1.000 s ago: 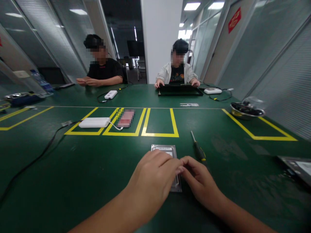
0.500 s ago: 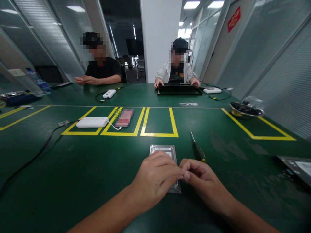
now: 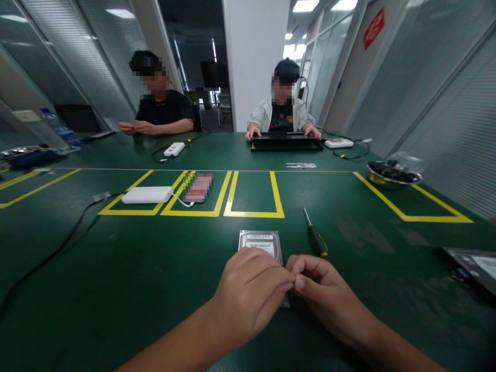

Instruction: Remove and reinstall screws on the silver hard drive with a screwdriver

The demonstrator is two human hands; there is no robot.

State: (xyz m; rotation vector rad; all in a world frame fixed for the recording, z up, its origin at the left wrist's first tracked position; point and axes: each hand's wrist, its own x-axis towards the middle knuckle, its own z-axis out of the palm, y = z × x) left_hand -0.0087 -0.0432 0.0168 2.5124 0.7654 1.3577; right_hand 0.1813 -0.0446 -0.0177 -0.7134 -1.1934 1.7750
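Note:
A silver hard drive with a white label lies flat on the green table in front of me, its near part mostly covered by my hands. My left hand is over the drive with its fingers pinched together. Its fingertips meet those of my right hand, which is closed thumb against fingers at the drive's right edge. Whatever is between the fingertips is hidden or too small to name. Beyond my right hand lies a screwdriver with a dark green and yellow handle.
A metal bowl of dark parts stands at right, above another drive-like device at the edge. A white power bank and its black cable lie left. Two people sit opposite; one holds a black panel.
My left hand has shifted slightly toward me and down, uncovering more of the drive's label. My right hand has barely moved.

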